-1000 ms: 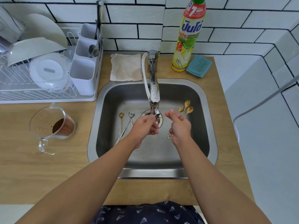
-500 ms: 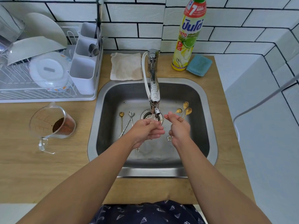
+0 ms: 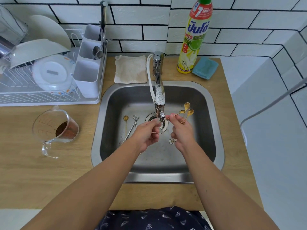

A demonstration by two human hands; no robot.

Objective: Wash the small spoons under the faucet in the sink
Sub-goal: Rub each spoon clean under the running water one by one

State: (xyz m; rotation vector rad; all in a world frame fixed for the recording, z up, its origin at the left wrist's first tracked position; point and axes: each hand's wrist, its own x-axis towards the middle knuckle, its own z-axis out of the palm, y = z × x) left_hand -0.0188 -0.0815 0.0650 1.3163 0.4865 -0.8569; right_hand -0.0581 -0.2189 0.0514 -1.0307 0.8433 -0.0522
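We count three gold spoons (image 3: 186, 110) fanned in the right hand (image 3: 181, 131), at two o'clock from the drain. On the sink (image 3: 207, 130) floor at nine o'clock lie one more gold spoon (image 3: 126, 121) and two silver spoons (image 3: 135, 119). What the left hand (image 3: 146, 135) holds we cannot count. We see two hands, one faucet (image 3: 159, 90), one soap bottle (image 3: 194, 37), one sponge (image 3: 205, 68), one cloth (image 3: 131, 68), one jug (image 3: 54, 128), one rack (image 3: 49, 102) on the worktop (image 3: 41, 176).

Bright, even, soft light; wide-angle bowing at edges; left fingers (image 3: 156, 123) blurred, perhaps motion.
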